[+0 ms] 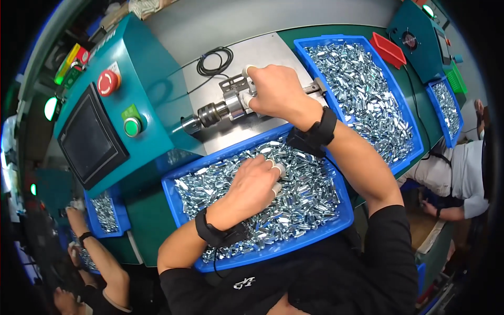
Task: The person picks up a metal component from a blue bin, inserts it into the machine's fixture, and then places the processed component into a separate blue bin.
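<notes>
My right hand (pixel 278 92), with white covers on its fingertips, is closed on a metal fixture (pixel 233 102) on the steel plate of a teal machine (pixel 142 68). Left of the fixture, a round chuck (pixel 210 114) on a spindle points toward it. My fingers hide whatever small part may sit there. My left hand (pixel 254 184) is down in a blue tray (pixel 273 249) heaped with small shiny metal sleeves (pixel 310 194). Its fingers curl toward the pieces, also with pale finger covers. What lies between the fingertips cannot be made out.
A second blue tray (pixel 415 134) of metal pieces stands at right, beside a red bin (pixel 388 50). The machine carries a dark screen (pixel 93 136), a red stop button (pixel 107 82) and a green button (pixel 132 126). A coiled black cable (pixel 215 60) lies behind. Co-workers sit on both sides.
</notes>
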A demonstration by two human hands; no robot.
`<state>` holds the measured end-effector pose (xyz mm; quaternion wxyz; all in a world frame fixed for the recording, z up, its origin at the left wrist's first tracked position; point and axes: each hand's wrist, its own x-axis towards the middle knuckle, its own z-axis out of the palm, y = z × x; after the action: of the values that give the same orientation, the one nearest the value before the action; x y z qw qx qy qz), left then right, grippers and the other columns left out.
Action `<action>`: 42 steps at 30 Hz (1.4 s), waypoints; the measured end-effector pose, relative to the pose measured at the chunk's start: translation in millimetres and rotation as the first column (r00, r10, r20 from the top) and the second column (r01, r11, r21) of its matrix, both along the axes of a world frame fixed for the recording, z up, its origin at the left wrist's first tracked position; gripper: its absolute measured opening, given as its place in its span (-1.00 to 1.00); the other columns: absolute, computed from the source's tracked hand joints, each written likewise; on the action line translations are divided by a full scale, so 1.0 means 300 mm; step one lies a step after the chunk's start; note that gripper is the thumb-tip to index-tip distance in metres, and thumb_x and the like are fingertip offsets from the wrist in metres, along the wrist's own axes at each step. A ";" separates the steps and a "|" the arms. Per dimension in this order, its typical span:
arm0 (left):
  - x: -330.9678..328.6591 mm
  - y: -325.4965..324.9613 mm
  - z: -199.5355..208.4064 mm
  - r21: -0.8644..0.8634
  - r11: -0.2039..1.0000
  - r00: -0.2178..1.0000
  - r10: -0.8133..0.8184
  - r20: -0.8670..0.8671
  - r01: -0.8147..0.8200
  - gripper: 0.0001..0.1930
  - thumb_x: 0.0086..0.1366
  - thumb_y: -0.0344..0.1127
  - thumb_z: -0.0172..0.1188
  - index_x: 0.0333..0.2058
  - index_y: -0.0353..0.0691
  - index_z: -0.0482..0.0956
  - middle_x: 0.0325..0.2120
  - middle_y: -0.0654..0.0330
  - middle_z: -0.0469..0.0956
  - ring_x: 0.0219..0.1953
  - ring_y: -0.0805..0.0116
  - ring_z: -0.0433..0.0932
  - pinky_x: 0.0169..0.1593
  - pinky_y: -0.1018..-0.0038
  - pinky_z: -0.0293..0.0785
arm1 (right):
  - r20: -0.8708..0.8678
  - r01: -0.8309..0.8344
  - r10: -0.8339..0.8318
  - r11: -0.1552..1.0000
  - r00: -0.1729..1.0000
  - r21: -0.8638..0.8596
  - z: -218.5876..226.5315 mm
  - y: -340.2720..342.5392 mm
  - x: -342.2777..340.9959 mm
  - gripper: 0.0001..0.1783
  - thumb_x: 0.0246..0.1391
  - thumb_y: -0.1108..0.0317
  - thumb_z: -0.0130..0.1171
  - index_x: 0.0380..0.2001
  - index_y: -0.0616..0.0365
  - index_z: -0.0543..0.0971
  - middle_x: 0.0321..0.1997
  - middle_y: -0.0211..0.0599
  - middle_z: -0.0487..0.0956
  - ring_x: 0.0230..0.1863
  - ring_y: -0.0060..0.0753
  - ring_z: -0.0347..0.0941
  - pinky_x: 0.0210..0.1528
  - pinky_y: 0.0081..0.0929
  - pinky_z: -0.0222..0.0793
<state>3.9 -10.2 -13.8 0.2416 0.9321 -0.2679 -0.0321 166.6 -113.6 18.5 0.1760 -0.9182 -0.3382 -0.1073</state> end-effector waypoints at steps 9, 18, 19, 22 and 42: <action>0.003 0.010 0.018 -0.030 0.999 0.996 0.023 -0.087 -0.026 -0.85 0.00 -0.39 0.27 -0.40 -0.18 0.53 -0.53 0.15 0.51 -0.37 0.11 0.46 -0.21 0.27 0.36 | -0.058 0.240 -0.234 0.927 0.971 0.287 0.027 -0.281 0.076 -0.67 -0.17 0.12 0.28 -0.37 0.09 0.58 -0.65 -0.18 0.53 -0.52 -0.12 0.52 -0.43 -0.25 0.39; 0.039 0.046 0.126 -0.039 0.993 0.980 0.117 0.162 -0.112 -0.87 -0.01 -0.43 0.28 -0.43 -0.16 0.56 -0.49 0.17 0.54 -0.36 0.15 0.48 -0.24 0.32 0.37 | -0.113 0.410 -0.394 0.886 0.912 0.218 -0.031 -0.464 0.074 -0.64 -0.12 0.07 0.31 -0.43 0.14 0.53 -0.66 -0.21 0.50 -0.55 -0.17 0.49 -0.47 -0.31 0.33; 0.059 0.048 0.161 -0.036 0.993 0.979 0.119 0.165 -0.114 -0.87 -0.01 -0.43 0.28 -0.43 -0.16 0.56 -0.49 0.17 0.54 -0.36 0.15 0.48 -0.24 0.32 0.37 | -0.035 0.484 -0.485 0.862 0.874 0.152 -0.047 -0.508 0.088 -0.63 -0.11 0.05 0.31 -0.43 0.14 0.52 -0.65 -0.20 0.50 -0.55 -0.19 0.48 -0.47 -0.32 0.32; 0.161 0.049 0.242 -0.098 0.979 0.901 0.201 0.386 -0.177 -0.86 -0.01 -0.45 0.28 -0.41 -0.16 0.57 -0.48 0.18 0.55 -0.37 0.17 0.48 -0.25 0.33 0.37 | -0.176 0.618 -0.599 0.781 0.781 0.084 -0.074 -0.667 0.120 -0.58 -0.11 0.01 0.32 -0.37 0.15 0.53 -0.63 -0.21 0.50 -0.55 -0.25 0.46 -0.46 -0.33 0.31; 0.356 0.089 0.204 0.180 0.958 0.913 0.143 0.382 -0.225 -0.64 -0.10 -0.52 0.16 -0.23 -0.18 0.64 -0.35 0.16 0.45 -0.23 0.13 0.40 -0.14 0.28 0.29 | -0.382 0.468 -0.303 0.742 0.873 0.480 -0.077 -0.678 0.089 -0.72 -0.03 0.31 0.32 -0.29 0.25 0.57 -0.69 -0.50 0.40 -0.64 -0.70 0.24 -0.59 -0.59 0.13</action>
<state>110.8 16.6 47.4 0.0850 0.9638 -0.2133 0.1354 193.2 -317.0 -4.6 0.4559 -0.8815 -0.0641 -0.1051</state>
